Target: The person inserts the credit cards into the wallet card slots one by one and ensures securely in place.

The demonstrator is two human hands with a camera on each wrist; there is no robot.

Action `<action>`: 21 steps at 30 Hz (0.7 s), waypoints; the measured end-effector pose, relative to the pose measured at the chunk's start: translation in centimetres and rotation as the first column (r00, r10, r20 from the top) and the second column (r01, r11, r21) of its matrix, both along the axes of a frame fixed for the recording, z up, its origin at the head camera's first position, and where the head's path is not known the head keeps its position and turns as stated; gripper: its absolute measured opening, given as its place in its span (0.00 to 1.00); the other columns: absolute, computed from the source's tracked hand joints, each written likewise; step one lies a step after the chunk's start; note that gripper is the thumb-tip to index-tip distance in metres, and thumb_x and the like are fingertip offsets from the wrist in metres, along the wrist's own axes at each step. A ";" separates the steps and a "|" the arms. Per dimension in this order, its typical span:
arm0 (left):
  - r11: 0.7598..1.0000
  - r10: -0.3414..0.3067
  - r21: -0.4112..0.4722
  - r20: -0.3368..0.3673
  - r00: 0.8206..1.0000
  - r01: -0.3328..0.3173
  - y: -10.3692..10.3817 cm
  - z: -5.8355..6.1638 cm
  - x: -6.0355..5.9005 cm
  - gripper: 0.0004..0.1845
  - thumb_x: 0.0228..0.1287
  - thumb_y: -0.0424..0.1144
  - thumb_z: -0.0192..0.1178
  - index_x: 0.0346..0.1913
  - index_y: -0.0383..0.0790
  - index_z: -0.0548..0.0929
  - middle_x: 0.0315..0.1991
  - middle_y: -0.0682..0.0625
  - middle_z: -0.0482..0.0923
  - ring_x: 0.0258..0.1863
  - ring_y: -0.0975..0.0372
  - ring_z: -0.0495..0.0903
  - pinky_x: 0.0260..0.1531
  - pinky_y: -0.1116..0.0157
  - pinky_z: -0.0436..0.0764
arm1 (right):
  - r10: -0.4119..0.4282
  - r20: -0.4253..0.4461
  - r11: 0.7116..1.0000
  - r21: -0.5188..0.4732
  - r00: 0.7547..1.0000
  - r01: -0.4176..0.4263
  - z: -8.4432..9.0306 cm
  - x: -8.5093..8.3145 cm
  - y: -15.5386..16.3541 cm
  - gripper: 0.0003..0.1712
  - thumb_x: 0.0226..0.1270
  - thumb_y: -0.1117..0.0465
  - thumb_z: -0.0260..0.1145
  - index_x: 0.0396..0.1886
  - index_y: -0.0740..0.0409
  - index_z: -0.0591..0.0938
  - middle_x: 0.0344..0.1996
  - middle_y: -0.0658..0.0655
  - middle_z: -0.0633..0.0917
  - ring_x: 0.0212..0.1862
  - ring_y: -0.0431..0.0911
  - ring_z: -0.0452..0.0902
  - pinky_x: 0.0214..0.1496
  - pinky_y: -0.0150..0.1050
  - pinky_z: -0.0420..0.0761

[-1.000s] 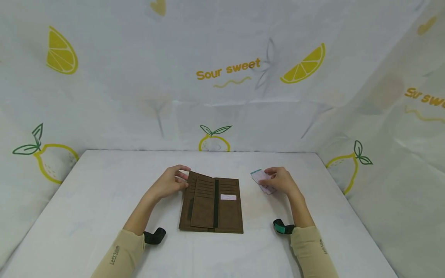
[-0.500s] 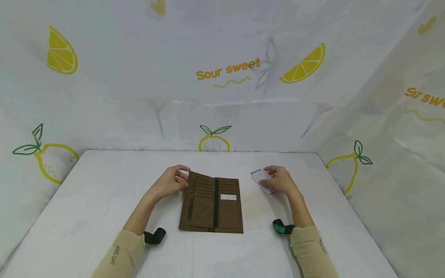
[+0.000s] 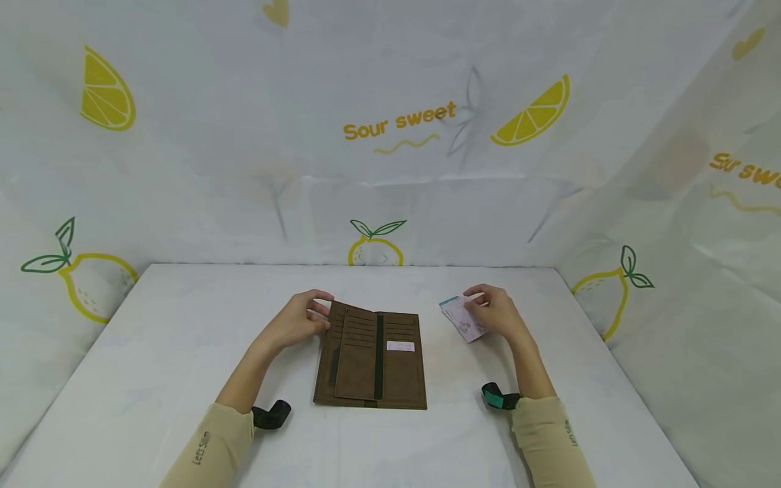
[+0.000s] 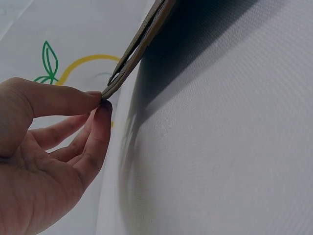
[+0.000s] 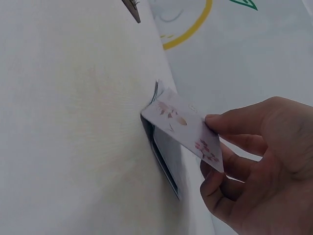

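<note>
The open brown rectangular leather-look wallet (image 3: pixel 356 369) lies on the white cloth-covered tabletop (image 3: pixel 152 379), between the two hands. Left hand (image 3: pixel 297 320): thumb and fingers pinch the upper corner of the wallet's left cover, which is raised from the tabletop. Right hand (image 3: pixel 497 315): thumb and fingers pinch one end of a thin pale-pink card with a floral print (image 5: pixel 183 125). This card is tilted above a small stack of thin pale cards (image 5: pixel 165 159); contact at its lower edge cannot be confirmed. A pale-pink rectangular insert (image 3: pixel 401 346) sits in the wallet's right panel, below the upper slots.
</note>
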State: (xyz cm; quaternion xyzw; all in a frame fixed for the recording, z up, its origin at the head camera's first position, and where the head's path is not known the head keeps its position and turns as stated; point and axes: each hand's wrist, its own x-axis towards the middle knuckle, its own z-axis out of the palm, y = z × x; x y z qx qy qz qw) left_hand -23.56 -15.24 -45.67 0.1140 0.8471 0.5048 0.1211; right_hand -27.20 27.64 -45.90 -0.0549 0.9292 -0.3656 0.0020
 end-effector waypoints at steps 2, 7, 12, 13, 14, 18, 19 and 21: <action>1.000 -0.003 0.001 -0.001 1.000 0.003 0.0 0.0 0.0 0.28 0.69 0.25 0.64 0.71 0.28 0.75 0.55 0.31 0.83 0.48 0.51 0.89 0.45 0.63 0.84 | 0.002 -0.003 1.000 -0.019 1.000 -0.002 0.2 0.0 0.0 0.17 0.77 0.64 0.65 0.60 0.68 0.85 0.46 0.71 0.90 0.39 0.48 0.80 0.37 0.36 0.77; 1.000 0.001 0.001 0.001 1.000 -0.001 -0.1 -0.1 -0.1 0.28 0.69 0.25 0.63 0.71 0.28 0.75 0.55 0.31 0.83 0.48 0.52 0.89 0.45 0.63 0.84 | 0.009 0.012 0.993 -0.115 1.000 -0.008 0.8 0.2 -0.4 0.17 0.79 0.64 0.65 0.62 0.65 0.85 0.42 0.68 0.89 0.33 0.42 0.74 0.32 0.34 0.74; 1.000 0.002 0.002 0.000 1.000 -0.002 0.0 -0.1 -0.1 0.28 0.69 0.25 0.63 0.72 0.28 0.75 0.55 0.32 0.83 0.47 0.52 0.90 0.45 0.63 0.85 | 0.040 0.041 0.974 -0.224 0.998 -0.030 1.4 0.5 -1.3 0.18 0.80 0.63 0.66 0.64 0.65 0.84 0.27 0.57 0.84 0.25 0.38 0.66 0.26 0.32 0.70; 1.000 0.003 0.001 0.001 1.000 -0.003 0.0 -0.1 -0.1 0.28 0.69 0.25 0.63 0.71 0.28 0.75 0.55 0.32 0.83 0.48 0.52 0.90 0.45 0.63 0.85 | 0.041 0.046 0.972 -0.234 0.998 -0.029 1.5 0.6 -1.6 0.18 0.79 0.63 0.66 0.64 0.65 0.84 0.26 0.56 0.83 0.26 0.38 0.67 0.26 0.32 0.70; 1.000 0.003 0.001 0.000 1.000 -0.003 0.0 -0.1 -0.1 0.28 0.69 0.25 0.63 0.71 0.28 0.76 0.55 0.32 0.83 0.47 0.52 0.90 0.45 0.63 0.85 | 0.040 0.050 0.971 -0.239 0.998 -0.027 1.6 0.6 -1.8 0.18 0.79 0.63 0.66 0.64 0.64 0.84 0.26 0.56 0.84 0.27 0.39 0.69 0.26 0.32 0.70; 1.000 0.003 -0.002 0.002 1.000 -0.003 -0.1 -0.3 -0.1 0.28 0.69 0.24 0.63 0.71 0.28 0.76 0.54 0.32 0.83 0.47 0.52 0.89 0.45 0.63 0.85 | 0.021 0.063 0.972 -0.235 0.998 -0.006 1.7 0.7 -2.7 0.18 0.79 0.61 0.66 0.63 0.62 0.85 0.37 0.59 0.91 0.36 0.45 0.77 0.30 0.34 0.73; 1.000 0.003 -0.001 0.003 1.000 -0.003 -0.1 -0.3 -0.1 0.28 0.69 0.24 0.63 0.71 0.28 0.75 0.54 0.32 0.83 0.47 0.52 0.89 0.45 0.62 0.85 | 0.022 0.063 0.971 -0.238 0.998 -0.006 1.7 0.7 -2.9 0.18 0.80 0.61 0.66 0.63 0.62 0.85 0.40 0.61 0.92 0.37 0.46 0.78 0.32 0.35 0.74; 1.000 0.003 0.000 0.004 1.000 -0.003 -0.1 -0.3 -0.2 0.28 0.69 0.24 0.63 0.72 0.28 0.75 0.54 0.32 0.83 0.47 0.53 0.89 0.46 0.62 0.85 | 0.024 0.064 0.968 -0.250 0.998 -0.007 1.7 0.8 -3.3 0.18 0.79 0.61 0.66 0.63 0.61 0.85 0.45 0.63 0.93 0.39 0.48 0.80 0.35 0.36 0.78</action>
